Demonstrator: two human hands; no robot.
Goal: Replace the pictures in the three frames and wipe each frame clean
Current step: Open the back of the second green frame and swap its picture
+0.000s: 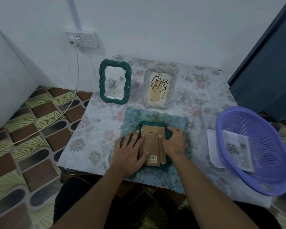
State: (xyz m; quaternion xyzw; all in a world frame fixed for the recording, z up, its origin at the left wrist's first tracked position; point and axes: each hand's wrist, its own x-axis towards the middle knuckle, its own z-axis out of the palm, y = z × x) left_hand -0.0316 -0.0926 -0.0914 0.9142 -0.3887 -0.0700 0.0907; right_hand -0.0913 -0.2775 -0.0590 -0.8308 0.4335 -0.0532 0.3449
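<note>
Frame [153, 146] lies face down on the blue cloth [155, 115]. Left hand [130, 151] presses flat, fingers spread, on its cardboard back [149, 131]; right hand [173, 141] curls round the right rim. Honestly, uneven pressing could bend that backing or skid the frame off the cloth.

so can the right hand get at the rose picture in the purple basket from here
Probably yes. The right hand grips the face-down frame, only bare tablecloth lies between it and the basket, and the rose picture lies uncovered in it.
</note>
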